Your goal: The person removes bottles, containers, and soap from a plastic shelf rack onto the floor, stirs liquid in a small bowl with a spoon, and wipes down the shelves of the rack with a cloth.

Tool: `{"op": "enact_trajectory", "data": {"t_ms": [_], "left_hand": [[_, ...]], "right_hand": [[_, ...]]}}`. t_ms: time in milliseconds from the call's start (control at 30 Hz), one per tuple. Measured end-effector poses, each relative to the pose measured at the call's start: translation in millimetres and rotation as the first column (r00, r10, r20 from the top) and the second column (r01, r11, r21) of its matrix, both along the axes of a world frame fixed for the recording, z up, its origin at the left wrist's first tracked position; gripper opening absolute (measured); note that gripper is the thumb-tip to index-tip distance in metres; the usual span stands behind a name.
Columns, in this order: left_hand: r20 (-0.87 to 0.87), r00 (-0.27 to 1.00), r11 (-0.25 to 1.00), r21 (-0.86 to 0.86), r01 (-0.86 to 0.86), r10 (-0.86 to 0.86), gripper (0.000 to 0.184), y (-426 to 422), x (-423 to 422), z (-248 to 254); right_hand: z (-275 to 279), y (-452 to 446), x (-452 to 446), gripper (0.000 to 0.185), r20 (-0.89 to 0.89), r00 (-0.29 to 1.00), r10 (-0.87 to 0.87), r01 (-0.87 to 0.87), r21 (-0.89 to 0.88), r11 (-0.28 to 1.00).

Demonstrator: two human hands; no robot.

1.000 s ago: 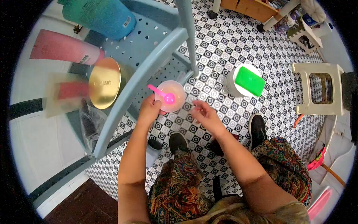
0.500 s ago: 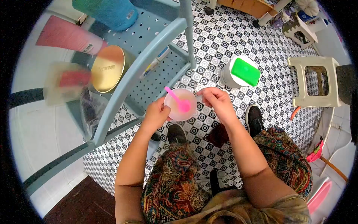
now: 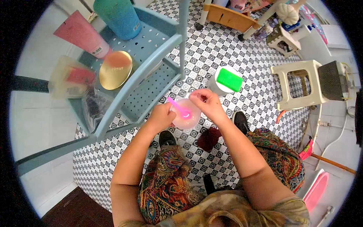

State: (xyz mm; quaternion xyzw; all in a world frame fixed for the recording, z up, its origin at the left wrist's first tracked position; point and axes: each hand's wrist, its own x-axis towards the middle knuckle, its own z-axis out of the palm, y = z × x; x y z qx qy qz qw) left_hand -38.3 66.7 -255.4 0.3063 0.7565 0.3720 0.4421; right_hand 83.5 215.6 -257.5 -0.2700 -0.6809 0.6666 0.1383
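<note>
My left hand (image 3: 160, 118) grips the left rim of a pale translucent bowl (image 3: 193, 122), thumb at the edge. A bright pink spoon (image 3: 177, 106) lies in the bowl, its handle sticking out at the upper left. Some cloudy liquid appears to sit around the spoon's head. Over the bowl's upper right rim, my right hand (image 3: 210, 106) has its fingers curled and pressed together. Whatever it may hold is hidden by the fingers.
Left of me stands a blue-grey shelf rack (image 3: 151, 49) carrying a gold-lidded tin (image 3: 115, 72) and tumblers. Ahead, a green block (image 3: 229, 80) rests on a white tub (image 3: 216, 88). A cream stool (image 3: 298, 85) stands right; a dark red patch (image 3: 209, 139) is on the floor.
My right hand has moved in from beside the bowl to over its upper right rim. The camera view has shifted. My left hand keeps hold of the bowl.
</note>
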Motion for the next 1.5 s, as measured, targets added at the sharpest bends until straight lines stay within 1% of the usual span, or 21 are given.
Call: {"op": "enact_trajectory", "data": {"t_ms": [33,67,100,167,200,300,333,367,433,467,600,700,767,833,900,967,1033,1100,1167,1267,1500], "left_hand": [[0.043,0.998,0.999,0.029,0.041,-0.042,0.023,2.5,1.6,4.7],[0.084,0.993,0.995,0.056,0.081,-0.086,0.023,3.7,4.0,9.7],[0.084,0.992,0.994,0.064,0.085,-0.09,0.023,6.4,5.8,15.4],[0.079,0.972,0.974,0.045,0.22,-0.223,0.023,15.8,7.2,29.0],[0.077,0.97,0.973,0.051,0.226,-0.23,0.023,19.6,9.0,34.5],[0.085,0.935,0.938,-0.004,0.346,-0.345,0.023,30.5,12.9,50.7],[0.086,0.929,0.933,0.013,0.36,-0.36,0.022,32.6,13.3,55.6],[0.085,0.922,0.926,0.03,0.375,-0.377,0.022,34.5,14.2,61.0],[0.081,0.917,0.921,0.026,0.389,-0.39,0.021,38.8,17.7,74.9],[0.081,0.918,0.922,0.022,0.387,-0.388,0.02,40.3,18.6,79.9],[0.039,0.924,0.924,0.061,0.378,-0.38,0.021,45.8,20.4,82.1],[0.01,0.929,0.928,0.044,0.37,-0.371,0.024,49.7,25.9,90.1],[0.096,0.927,0.932,0.05,0.359,-0.362,0.029,51.5,29.5,97.5],[0.124,0.924,0.932,0.053,0.358,-0.362,0.031,53.1,30.9,94.9],[0.149,0.921,0.933,0.058,0.356,-0.36,0.032,54.8,34.3,100.3],[0.254,0.912,0.946,0.058,0.319,-0.323,0.033,56.3,39.0,111.2],[0.248,0.912,0.944,0.044,0.327,-0.327,0.033,58.0,42.4,126.0],[0.239,0.913,0.942,0.027,0.333,-0.33,0.033,60.0,44.8,137.1],[0.227,0.917,0.939,-0.028,0.342,-0.328,0.036,63.2,46.7,144.9],[0.234,0.905,0.93,-0.004,0.367,-0.356,0.038,70.4,50.0,154.5],[0.244,0.909,0.939,0.037,0.341,-0.339,0.037,84.1,66.1,178.0]], "right_hand": [[5.2,5.2,-1.2,0.021,0.029,0.998,0.05,-0.053,0.131,0.99],[9.6,10.9,-2.3,0.028,0.134,0.988,0.077,-0.107,0.232,0.967],[13.6,14.3,-2.3,0.028,0.136,0.988,0.072,-0.103,0.24,0.965],[21.8,18.9,-2.8,0.035,0.197,0.935,0.295,-0.344,0.305,0.888],[24.1,20.6,-3.0,0.039,0.189,0.917,0.351,-0.394,0.297,0.869],[41.1,23.5,-4.7,0.038,0.228,0.895,0.384,-0.445,0.396,0.803],[51.6,29.9,-2.3,0.029,0.299,0.838,0.456,-0.532,0.261,0.806],[52.8,32.8,-0.1,0.029,0.298,0.845,0.444,-0.52,0.265,0.812],[52.2,37.3,4.6,0.022,0.028,0.908,0.417,-0.417,-0.005,0.909],[64.2,36.9,9.4,0.016,-0.01,0.949,0.316,-0.315,-0.115,0.942],[100.2,47.7,33.8,0.012,0.079,0.96,0.268,-0.266,-0.031,0.963],[127.9,47.6,56.9,0.012,0.128,0.955,0.268,-0.263,-0.057,0.963],[139.1,45.7,70.2,0.013,0.115,0.962,0.247,-0.248,-0.003,0.969],[151.8,39.9,83.4,0.015,-0.003,0.976,0.216,-0.215,0.065,0.974],[168.8,34.9,96.2,0.013,0.02,0.976,0.215,-0.216,0.144,0.966],[180.8,29.9,108.7,0.013,0.037,0.97,0.24,-0.232,0.444,0.866],[192.0,21.8,118.2,0.015,0.029,0.972,0.232,-0.218,0.475,0.852],[201.2,13.1,124.5,0.018,-0.087,0.975,0.207,-0.106,0.634,0.766],[210.0,8.8,129.7,0.021,-0.107,0.968,0.227,-0.096,0.677,0.729],[220.9,2.3,137.5,0.023,-0.137,0.951,0.276,-0.072,0.771,0.633],[234.5,-3.3,164.4,0.021,-0.197,0.964,0.179,0.091,0.875,0.476]]}}
